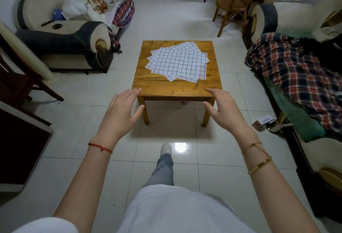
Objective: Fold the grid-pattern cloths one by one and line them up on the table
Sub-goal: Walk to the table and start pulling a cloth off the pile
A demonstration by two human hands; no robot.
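Several white cloths with a dark grid pattern point(178, 61) lie unfolded in a loose, fanned pile on a small square wooden table point(175, 89). The pile covers the table's middle and far right part. My left hand point(123, 107) and my right hand point(223, 107) are both held out in the air in front of the table's near edge, palms down, fingers apart. Neither hand touches the cloths or holds anything. I stand a step back from the table, one foot forward.
A cream and dark armchair point(61, 34) piled with laundry stands at the left. A sofa with a plaid blanket point(296, 77) runs along the right. A wicker chair point(236, 1) stands behind the table. Small boxes point(264, 122) lie on the tiled floor at the right.
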